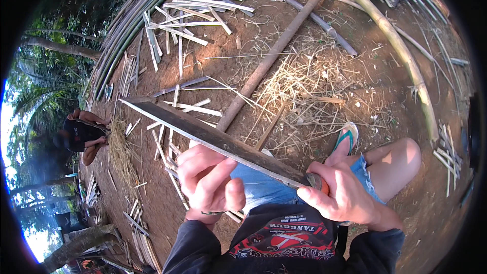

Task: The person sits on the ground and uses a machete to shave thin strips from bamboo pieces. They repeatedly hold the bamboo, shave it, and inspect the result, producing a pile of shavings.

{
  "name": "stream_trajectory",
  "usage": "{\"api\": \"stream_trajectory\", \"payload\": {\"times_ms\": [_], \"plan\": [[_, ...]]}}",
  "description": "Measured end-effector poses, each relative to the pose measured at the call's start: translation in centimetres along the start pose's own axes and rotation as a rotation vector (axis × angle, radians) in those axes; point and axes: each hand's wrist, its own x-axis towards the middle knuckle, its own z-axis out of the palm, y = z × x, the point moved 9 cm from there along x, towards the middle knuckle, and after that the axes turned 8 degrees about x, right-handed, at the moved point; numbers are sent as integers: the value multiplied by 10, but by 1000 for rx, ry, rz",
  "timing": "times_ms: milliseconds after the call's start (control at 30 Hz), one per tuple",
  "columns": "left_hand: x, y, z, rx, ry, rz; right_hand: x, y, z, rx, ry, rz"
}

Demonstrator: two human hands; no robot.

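Note:
A long machete with a dark blade and a bright edge slants across my lap, its tip far to the left. My right hand is closed round its handle, of which an orange-red part shows between the fingers. Just below the middle of the blade is my left hand, palm side partly up. Its fingers are loosely bent and apart, with a fingertip at or against the bright edge; firm contact is hard to tell. Nothing is held in it. Behind the blade, a thin wooden strip points away from me.
A brown pole lies across the dirt, beside a heap of pale shavings. Split bamboo strips are scattered at the far left. A curved bamboo pole lies right. Another person crouches at the left near dry fibres.

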Motion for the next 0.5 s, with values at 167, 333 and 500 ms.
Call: {"api": "stream_trajectory", "payload": {"times_ms": [167,333,500], "plan": [[59,31,-69,340,316,399,-10,8,2,-39,-79,233],[86,-8,22,661,-184,160,-11,-7,1,-163,2,-56],[79,-10,37,456,-256,162,-9,38,-9,-177,15,167]]}}
